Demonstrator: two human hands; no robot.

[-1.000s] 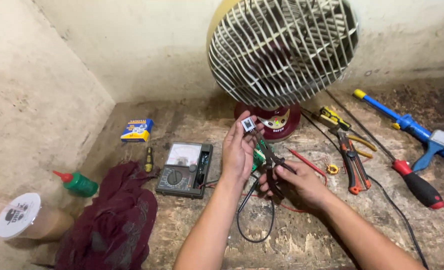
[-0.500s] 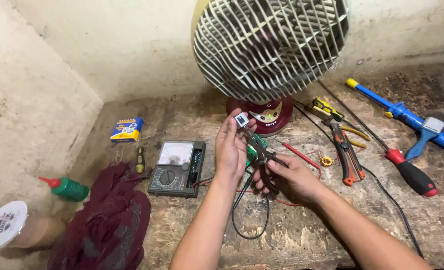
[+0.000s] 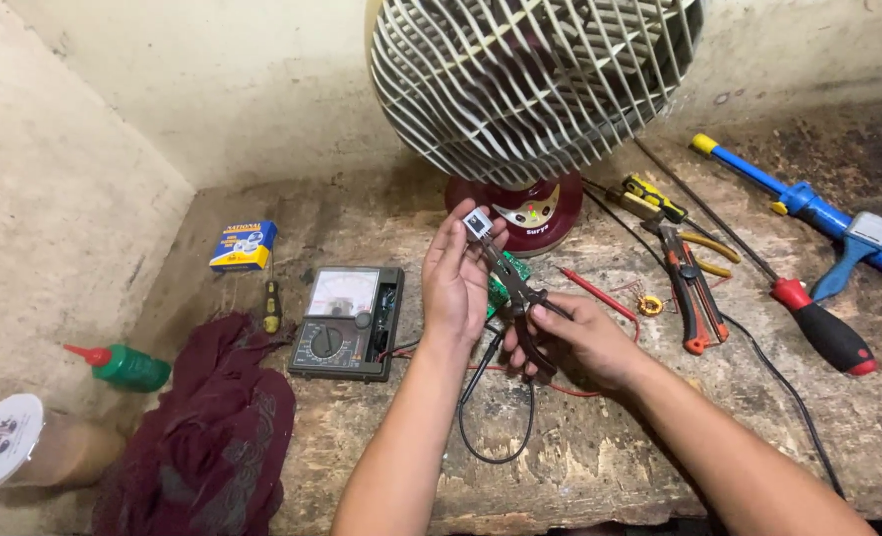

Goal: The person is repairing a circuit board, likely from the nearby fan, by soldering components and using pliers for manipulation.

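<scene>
A small white switch block [image 3: 478,223] is pinched upright in the left hand [image 3: 456,283], just in front of the fan base [image 3: 528,213]. Needle-nose pliers [image 3: 512,288] are gripped by the closed right hand [image 3: 580,342]; the tips are best kept steady. A blue-yellow box [image 3: 244,245] lies far left.
</scene>
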